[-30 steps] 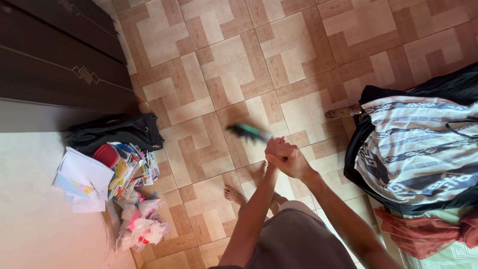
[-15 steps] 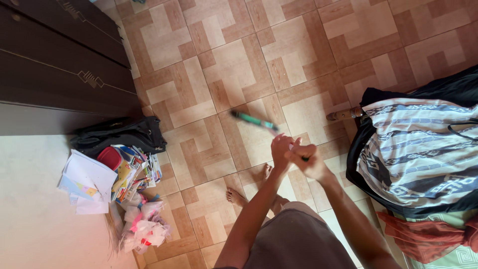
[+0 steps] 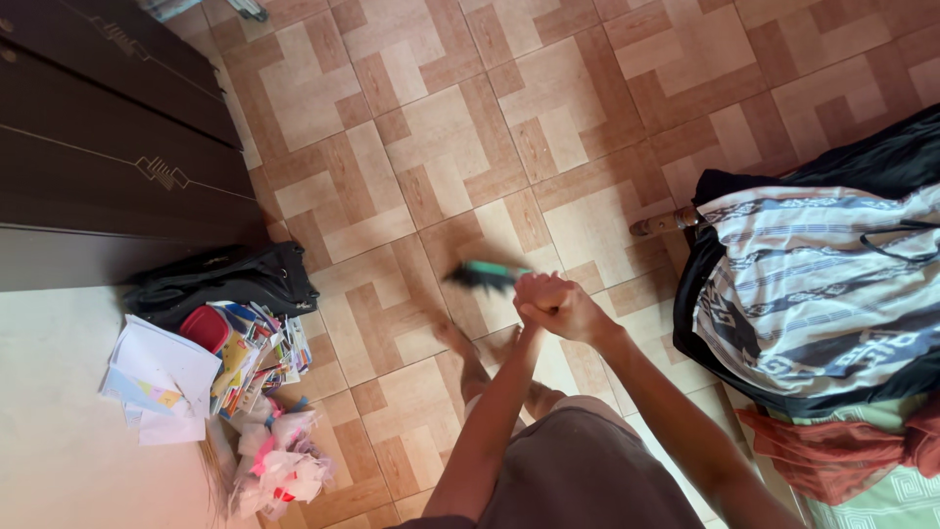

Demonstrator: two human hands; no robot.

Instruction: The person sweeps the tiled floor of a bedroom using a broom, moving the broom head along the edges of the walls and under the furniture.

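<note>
A short green stick (image 3: 490, 274) with a dark, blurred far end points left from my hands, above the tiled floor (image 3: 431, 127). My left hand (image 3: 534, 292) is closed around its near end. Pressed against and partly wrapped over the left hand, my right hand (image 3: 576, 315) is closed too. Both arms reach out from the bottom of the view. My bare foot (image 3: 460, 348) is on the tiles just below the stick.
A dark wooden wardrobe (image 3: 108, 147) fills the upper left. Beside it lie a black bag (image 3: 235, 279), a heap of papers and books (image 3: 186, 362) and crumpled plastic bags (image 3: 274, 460). A bed edge with a striped cloth (image 3: 813, 284) and an orange cloth (image 3: 832, 451) is on the right.
Half a second ago my hands were slightly apart and the stick was sharp, pointing up-left. Now they are clasped together, the stick is lower and blurred, and my foot has stepped forward.
</note>
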